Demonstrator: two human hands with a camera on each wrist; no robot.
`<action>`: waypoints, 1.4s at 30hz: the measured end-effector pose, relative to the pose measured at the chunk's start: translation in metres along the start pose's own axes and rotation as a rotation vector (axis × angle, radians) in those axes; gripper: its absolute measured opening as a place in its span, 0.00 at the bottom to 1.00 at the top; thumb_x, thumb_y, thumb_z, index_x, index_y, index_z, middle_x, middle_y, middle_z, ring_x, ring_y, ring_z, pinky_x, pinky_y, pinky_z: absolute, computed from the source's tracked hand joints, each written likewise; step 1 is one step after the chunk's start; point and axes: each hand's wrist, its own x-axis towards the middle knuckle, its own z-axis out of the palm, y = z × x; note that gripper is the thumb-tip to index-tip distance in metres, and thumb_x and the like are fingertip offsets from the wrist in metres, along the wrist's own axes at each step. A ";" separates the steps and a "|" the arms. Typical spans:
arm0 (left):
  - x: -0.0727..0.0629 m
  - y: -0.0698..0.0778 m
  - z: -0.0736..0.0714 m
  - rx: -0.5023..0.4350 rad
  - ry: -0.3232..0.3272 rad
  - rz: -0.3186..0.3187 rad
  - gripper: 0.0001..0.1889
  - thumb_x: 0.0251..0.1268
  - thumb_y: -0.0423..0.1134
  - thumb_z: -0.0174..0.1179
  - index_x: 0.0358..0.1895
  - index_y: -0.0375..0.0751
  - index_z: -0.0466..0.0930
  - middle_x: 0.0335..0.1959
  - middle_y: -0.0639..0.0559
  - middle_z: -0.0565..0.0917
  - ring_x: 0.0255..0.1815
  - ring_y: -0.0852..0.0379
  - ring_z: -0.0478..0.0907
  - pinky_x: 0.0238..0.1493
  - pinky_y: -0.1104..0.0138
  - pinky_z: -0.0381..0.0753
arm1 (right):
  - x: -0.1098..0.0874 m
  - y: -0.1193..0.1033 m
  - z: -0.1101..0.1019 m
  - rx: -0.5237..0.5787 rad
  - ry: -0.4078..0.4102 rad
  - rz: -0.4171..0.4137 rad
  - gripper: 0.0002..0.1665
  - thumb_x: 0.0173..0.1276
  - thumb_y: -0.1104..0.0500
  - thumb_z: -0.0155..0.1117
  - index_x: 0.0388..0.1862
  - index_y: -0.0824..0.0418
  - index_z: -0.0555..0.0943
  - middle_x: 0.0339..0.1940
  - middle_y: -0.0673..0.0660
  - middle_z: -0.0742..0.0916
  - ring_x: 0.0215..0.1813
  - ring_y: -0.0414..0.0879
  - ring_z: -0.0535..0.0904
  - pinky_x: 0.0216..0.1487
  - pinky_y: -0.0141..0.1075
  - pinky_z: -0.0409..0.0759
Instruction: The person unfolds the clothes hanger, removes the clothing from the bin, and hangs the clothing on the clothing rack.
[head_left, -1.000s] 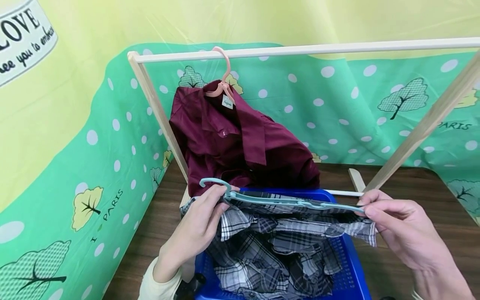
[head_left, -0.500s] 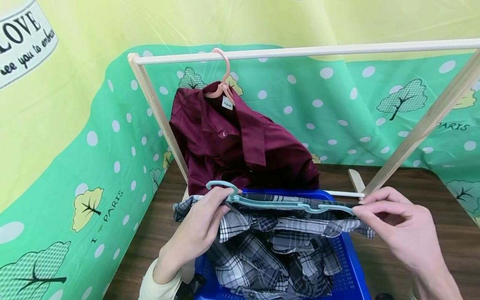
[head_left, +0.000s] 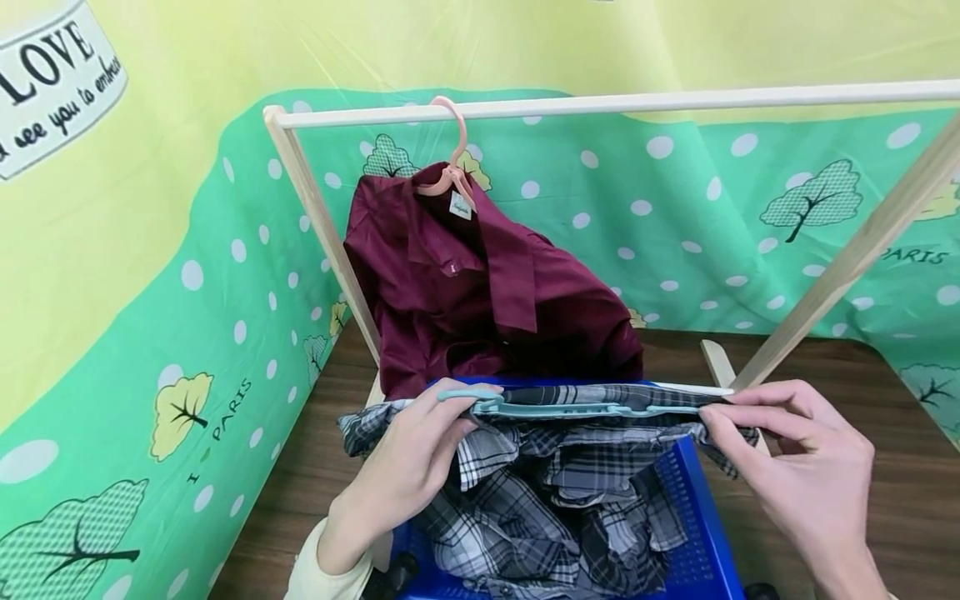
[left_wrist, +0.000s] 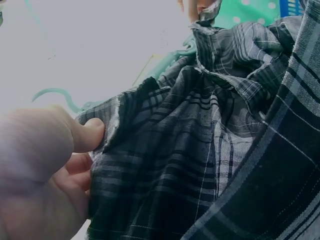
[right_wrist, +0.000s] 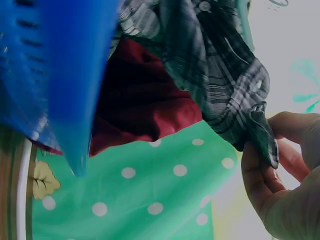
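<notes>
A grey and black plaid shirt (head_left: 510,525) is bunched in a blue basket (head_left: 708,542), its upper edge raised along a light blue hanger (head_left: 562,410). My left hand (head_left: 405,471) grips the shirt and hanger together near the hook. In the left wrist view the thumb (left_wrist: 92,134) presses the cloth, and the hanger's hook (left_wrist: 55,92) shows behind it. At the hanger's other end, my right hand (head_left: 810,467) pinches the shirt's edge between thumb and fingers. The right wrist view shows the pinched corner of the plaid shirt (right_wrist: 262,132); much of the hanger is hidden there.
Behind the basket a maroon shirt (head_left: 562,283) hangs on a pink hanger (head_left: 459,137) from the rack's white bar (head_left: 600,105). Slanting wooden legs (head_left: 855,250) hold the rack up on a dark wood surface (head_left: 292,500). A patterned green and yellow cloth (head_left: 667,217) surrounds it.
The hanger has shifted slightly and its hook has tipped lower. My left hand has moved a little right; my right fingers have moved in left at the hanger's end, onto the shirt's cloth.
</notes>
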 end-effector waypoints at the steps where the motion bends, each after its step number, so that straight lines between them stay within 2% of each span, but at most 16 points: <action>1: 0.000 0.000 -0.001 -0.007 0.005 -0.010 0.16 0.92 0.37 0.51 0.69 0.39 0.82 0.65 0.48 0.86 0.55 0.57 0.85 0.56 0.67 0.84 | 0.000 -0.001 0.001 0.006 0.005 -0.002 0.12 0.49 0.81 0.85 0.29 0.69 0.94 0.37 0.41 0.89 0.25 0.34 0.68 0.23 0.28 0.60; 5: -0.001 0.000 -0.004 -0.012 0.035 -0.044 0.15 0.92 0.39 0.52 0.66 0.40 0.84 0.61 0.48 0.87 0.52 0.58 0.85 0.54 0.67 0.85 | -0.002 -0.005 0.003 0.048 -0.006 0.001 0.14 0.49 0.83 0.84 0.33 0.72 0.94 0.40 0.42 0.90 0.29 0.35 0.73 0.22 0.29 0.60; 8: -0.002 0.000 -0.004 -0.028 0.043 -0.034 0.15 0.92 0.39 0.51 0.65 0.38 0.85 0.60 0.47 0.87 0.51 0.57 0.86 0.54 0.68 0.85 | -0.003 -0.009 0.006 0.077 -0.001 -0.100 0.13 0.50 0.81 0.84 0.34 0.74 0.94 0.42 0.42 0.90 0.34 0.34 0.76 0.25 0.26 0.60; 10: -0.001 0.001 -0.004 -0.045 0.042 -0.021 0.16 0.92 0.38 0.51 0.65 0.37 0.85 0.63 0.47 0.87 0.54 0.56 0.88 0.55 0.69 0.85 | -0.003 -0.012 0.008 0.106 0.021 -0.189 0.08 0.55 0.74 0.86 0.33 0.75 0.93 0.43 0.42 0.90 0.34 0.32 0.76 0.28 0.23 0.60; 14: 0.001 0.004 -0.002 -0.069 0.052 0.021 0.15 0.91 0.35 0.52 0.66 0.36 0.85 0.65 0.45 0.87 0.60 0.52 0.88 0.59 0.68 0.86 | -0.004 -0.020 0.014 0.118 0.109 -0.331 0.27 0.68 0.51 0.86 0.28 0.77 0.91 0.40 0.46 0.91 0.35 0.26 0.76 0.33 0.18 0.59; 17: 0.001 0.002 0.000 -0.062 0.069 0.033 0.14 0.90 0.35 0.53 0.66 0.36 0.84 0.63 0.44 0.87 0.58 0.52 0.88 0.58 0.67 0.87 | -0.006 -0.023 0.020 0.077 0.180 -0.411 0.38 0.72 0.41 0.81 0.26 0.78 0.90 0.35 0.55 0.90 0.40 0.23 0.79 0.37 0.14 0.61; 22: 0.001 0.004 0.000 -0.036 0.101 0.041 0.14 0.90 0.35 0.53 0.64 0.35 0.85 0.62 0.43 0.87 0.58 0.49 0.89 0.60 0.66 0.87 | -0.006 -0.026 0.030 0.052 0.227 -0.534 0.38 0.76 0.41 0.77 0.25 0.78 0.90 0.29 0.70 0.86 0.47 0.21 0.82 0.46 0.10 0.71; 26: 0.003 0.007 -0.003 -0.030 0.112 0.067 0.15 0.91 0.36 0.51 0.64 0.34 0.85 0.63 0.41 0.88 0.59 0.48 0.89 0.60 0.67 0.86 | -0.007 -0.028 0.032 0.064 0.237 -0.599 0.38 0.77 0.42 0.77 0.23 0.77 0.89 0.27 0.72 0.85 0.48 0.23 0.83 0.51 0.14 0.76; 29: 0.004 0.007 -0.004 -0.047 0.094 0.079 0.16 0.91 0.35 0.51 0.67 0.34 0.83 0.64 0.41 0.87 0.54 0.52 0.88 0.53 0.72 0.85 | -0.006 -0.022 0.026 0.114 0.198 -0.504 0.31 0.73 0.49 0.81 0.24 0.78 0.89 0.28 0.65 0.87 0.44 0.24 0.83 0.42 0.13 0.73; 30: 0.005 0.007 -0.003 -0.053 0.092 0.081 0.16 0.91 0.35 0.51 0.67 0.34 0.84 0.64 0.41 0.87 0.54 0.52 0.88 0.52 0.72 0.84 | -0.005 -0.020 0.022 0.143 0.163 -0.428 0.26 0.71 0.56 0.83 0.24 0.78 0.89 0.30 0.62 0.88 0.41 0.26 0.82 0.36 0.13 0.69; 33: 0.005 0.007 -0.003 -0.069 0.092 0.062 0.15 0.92 0.36 0.51 0.65 0.36 0.84 0.64 0.42 0.87 0.54 0.53 0.88 0.52 0.72 0.83 | -0.003 -0.012 0.009 0.335 0.052 -0.069 0.07 0.64 0.77 0.80 0.31 0.82 0.89 0.35 0.57 0.90 0.38 0.37 0.84 0.29 0.19 0.72; 34: 0.005 0.007 -0.003 -0.078 0.093 0.056 0.15 0.91 0.37 0.51 0.64 0.36 0.85 0.64 0.42 0.87 0.57 0.51 0.88 0.56 0.71 0.84 | -0.002 -0.010 0.005 0.417 0.028 0.045 0.06 0.61 0.83 0.77 0.36 0.85 0.88 0.37 0.57 0.91 0.37 0.41 0.85 0.29 0.22 0.75; 35: 0.004 0.006 -0.003 -0.083 0.092 0.048 0.14 0.91 0.37 0.52 0.63 0.36 0.85 0.64 0.42 0.88 0.59 0.51 0.88 0.58 0.70 0.84 | -0.001 -0.008 0.002 0.484 0.011 0.139 0.11 0.58 0.88 0.73 0.41 0.86 0.87 0.39 0.59 0.92 0.37 0.43 0.85 0.31 0.23 0.79; 37: 0.004 0.006 -0.002 -0.090 0.084 0.035 0.14 0.91 0.37 0.52 0.63 0.37 0.85 0.65 0.43 0.87 0.60 0.51 0.88 0.59 0.70 0.83 | 0.002 -0.006 -0.002 0.578 -0.011 0.263 0.19 0.61 0.91 0.68 0.51 0.88 0.85 0.41 0.62 0.92 0.40 0.47 0.86 0.37 0.27 0.84; 39: 0.004 0.006 -0.002 -0.093 0.078 0.032 0.14 0.91 0.37 0.52 0.63 0.36 0.85 0.65 0.43 0.87 0.60 0.51 0.88 0.59 0.70 0.83 | 0.005 -0.003 -0.006 0.523 -0.072 0.264 0.22 0.65 0.88 0.69 0.58 0.84 0.84 0.45 0.60 0.91 0.39 0.46 0.84 0.35 0.26 0.81; 42: 0.004 0.006 -0.001 -0.094 0.078 0.028 0.15 0.91 0.37 0.52 0.63 0.36 0.85 0.65 0.43 0.87 0.60 0.51 0.88 0.59 0.71 0.83 | 0.007 0.000 -0.012 0.281 -0.194 0.187 0.23 0.69 0.82 0.72 0.63 0.75 0.87 0.47 0.53 0.89 0.37 0.42 0.80 0.29 0.30 0.73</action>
